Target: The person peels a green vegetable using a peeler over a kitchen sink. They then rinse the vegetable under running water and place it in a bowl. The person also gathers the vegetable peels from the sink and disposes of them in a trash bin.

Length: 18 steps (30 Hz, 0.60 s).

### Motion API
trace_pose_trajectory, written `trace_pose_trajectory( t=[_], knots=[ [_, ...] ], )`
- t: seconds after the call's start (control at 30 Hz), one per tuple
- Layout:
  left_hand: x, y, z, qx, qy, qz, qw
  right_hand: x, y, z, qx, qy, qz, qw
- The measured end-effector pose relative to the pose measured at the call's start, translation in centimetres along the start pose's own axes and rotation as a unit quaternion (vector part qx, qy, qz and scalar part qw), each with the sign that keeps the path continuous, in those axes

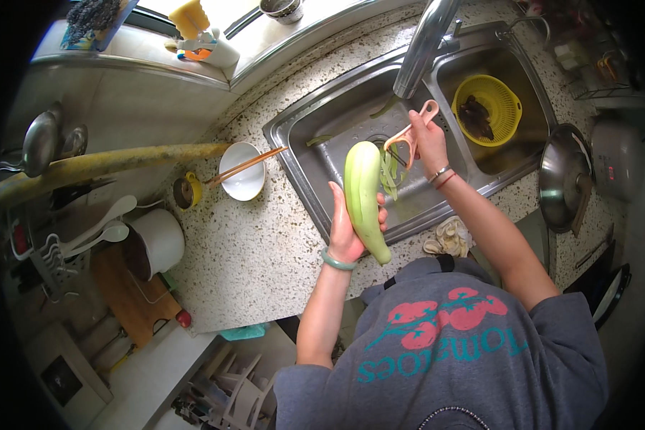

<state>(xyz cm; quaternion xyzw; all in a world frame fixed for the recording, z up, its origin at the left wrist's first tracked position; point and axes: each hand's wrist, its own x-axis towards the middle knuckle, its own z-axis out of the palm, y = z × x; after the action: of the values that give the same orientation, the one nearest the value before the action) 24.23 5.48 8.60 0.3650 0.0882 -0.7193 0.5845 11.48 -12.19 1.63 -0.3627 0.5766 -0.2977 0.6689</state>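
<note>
My left hand (345, 233) is wrapped round a long pale green gourd (364, 190), holding it tilted over the near edge of the left sink basin (325, 154). Its broad end points away from me and the narrow tip toward me. Strips of its skin look peeled off. In my right hand (428, 147) is a pink peeler (428, 110), its head just right of the gourd's broad end; I cannot tell whether the blade touches. Green peelings (388, 178) lie below, about the drain.
A yellow colander (512, 107) with dark pieces in it sits in the right basin. The faucet (421, 54) reaches over the sink. A white bowl (245, 185) with chopsticks (245, 167) across it stands left; a crumpled cloth (448, 238) and a wok lid (565, 175) lie at right.
</note>
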Motion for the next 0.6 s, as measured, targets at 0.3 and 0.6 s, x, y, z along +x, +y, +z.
trace_pose_trajectory(
  t=[0.3, 0.6],
  knots=[
    [1.1, -0.5, 2.0, 0.055, 0.04, 0.061, 0.996, -8.7, -1.7, 4.8, -0.096, -0.049, -0.143, 0.984],
    [0.6, -1.3, 2.8, 0.082, 0.104, 0.103, 0.986, -9.7, -1.6, 5.1, -0.184, -0.038, -0.163, 0.968]
  ],
)
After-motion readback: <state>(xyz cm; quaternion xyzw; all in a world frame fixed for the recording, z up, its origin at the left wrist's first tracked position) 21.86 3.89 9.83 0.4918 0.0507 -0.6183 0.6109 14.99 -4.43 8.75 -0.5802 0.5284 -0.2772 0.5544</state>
